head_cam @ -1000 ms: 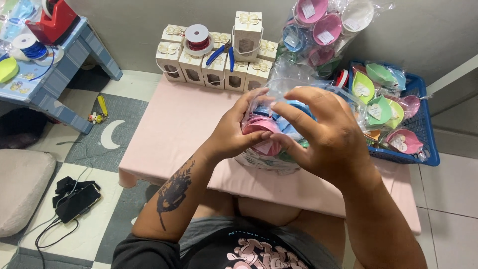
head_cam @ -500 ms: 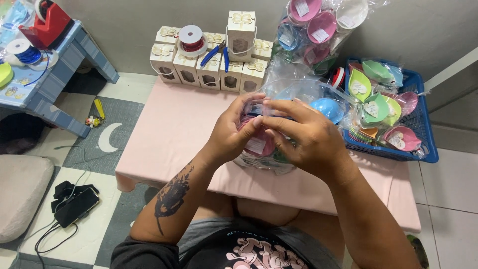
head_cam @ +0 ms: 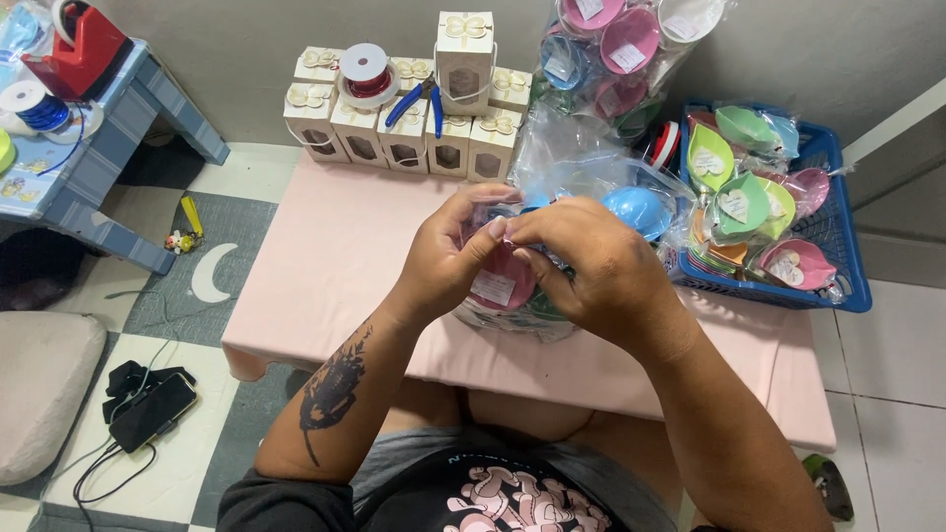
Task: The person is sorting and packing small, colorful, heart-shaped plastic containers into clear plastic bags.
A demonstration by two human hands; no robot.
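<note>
Both hands have come closer together: the left hand and right hand now pinch the clear plastic bag of coloured bowls at the pink table's middle.

A: What is the wrap between the hands made of?
B: Thin clear plastic film, crinkled and glossy, catching light. Inside it sit smooth plastic bowls; the pink bowl carries a matt paper label.
A: And the tabletop?
B: Matt pale pink, smooth, no shine.
A: At twelve o'clock?
B: Cream gift boxes of matt card, and pliers with blue rubbery grips.
A: At three o'clock?
B: A hard blue plastic basket, latticed, holding glossy wrapped dishes.
A: At nine o'clock?
B: A dull grey cloth cushion on smooth floor tiles.
</note>
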